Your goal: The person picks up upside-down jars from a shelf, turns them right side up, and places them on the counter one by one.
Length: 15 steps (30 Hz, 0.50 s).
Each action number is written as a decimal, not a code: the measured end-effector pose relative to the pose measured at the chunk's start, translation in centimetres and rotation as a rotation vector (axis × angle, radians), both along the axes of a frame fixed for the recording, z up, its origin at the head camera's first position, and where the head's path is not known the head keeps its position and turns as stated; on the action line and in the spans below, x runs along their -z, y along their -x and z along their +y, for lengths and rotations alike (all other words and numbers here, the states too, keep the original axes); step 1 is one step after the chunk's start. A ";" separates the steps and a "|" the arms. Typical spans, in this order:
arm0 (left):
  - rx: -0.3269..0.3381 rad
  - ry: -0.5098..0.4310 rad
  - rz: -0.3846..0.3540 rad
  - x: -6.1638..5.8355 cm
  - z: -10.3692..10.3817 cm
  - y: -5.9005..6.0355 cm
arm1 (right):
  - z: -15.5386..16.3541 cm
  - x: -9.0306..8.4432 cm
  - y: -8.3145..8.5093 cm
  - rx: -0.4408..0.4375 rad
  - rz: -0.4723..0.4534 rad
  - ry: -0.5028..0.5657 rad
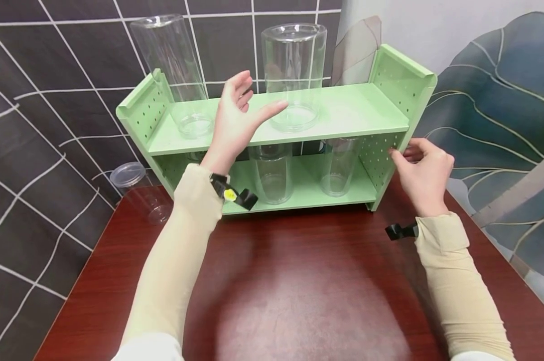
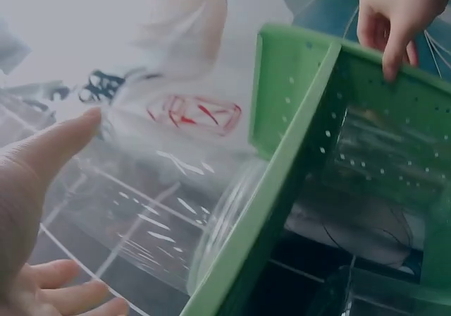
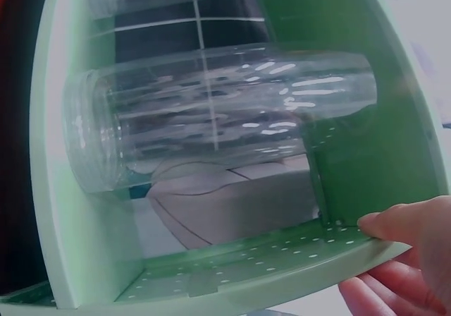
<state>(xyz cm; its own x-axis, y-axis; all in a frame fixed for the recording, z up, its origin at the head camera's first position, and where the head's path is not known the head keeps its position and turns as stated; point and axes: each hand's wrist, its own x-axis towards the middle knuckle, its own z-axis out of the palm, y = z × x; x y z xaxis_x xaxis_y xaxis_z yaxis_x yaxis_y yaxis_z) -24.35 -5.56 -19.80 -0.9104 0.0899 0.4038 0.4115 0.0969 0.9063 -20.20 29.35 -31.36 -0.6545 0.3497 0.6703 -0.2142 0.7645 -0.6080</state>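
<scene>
**Open left hand beside the tall jar, right hand steadying the rack**

While the left hand (image 1: 237,116) hovers with fingers spread and thumb out, gripping nothing, the wide clear jar (image 1: 293,75) stands just beyond its fingertips, slightly to their right, on the top shelf of the green rack (image 1: 344,113). That jar is upright, its long axis vertical, open mouth up; the left hand is plainly the nearer one, though whether the thumb touches the wall I cannot tell. Farther to the hand's left stands a second, narrower clear cylinder (image 1: 172,70), also upright. Below the hand, on the lower shelf, two more clear jars (image 1: 272,173) stand side by side.

The right hand (image 1: 423,173) pinches the rack's perforated right end panel, fingers curled round its edge. All jars look like smooth, thin, glossy plastic; the rack is matt green with rows of small holes. Left of the rack, a lidded clear cup (image 1: 138,193) sits at the edge of the dark red wood-grain desk (image 1: 299,291).
</scene>
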 end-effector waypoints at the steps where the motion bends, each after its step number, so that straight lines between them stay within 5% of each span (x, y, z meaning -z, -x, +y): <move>1: -0.006 0.041 -0.035 -0.2 0.2 0.4 | 0.0 0.0 0.0 -0.001 -0.001 0.000; 7: -0.030 0.350 -0.175 -0.7 1.3 2.0 | -0.2 0.2 0.0 -0.013 0.007 -0.011; 15: -0.017 0.417 -0.137 -0.3 2.1 2.0 | -0.3 0.0 -0.2 -0.003 0.017 -0.013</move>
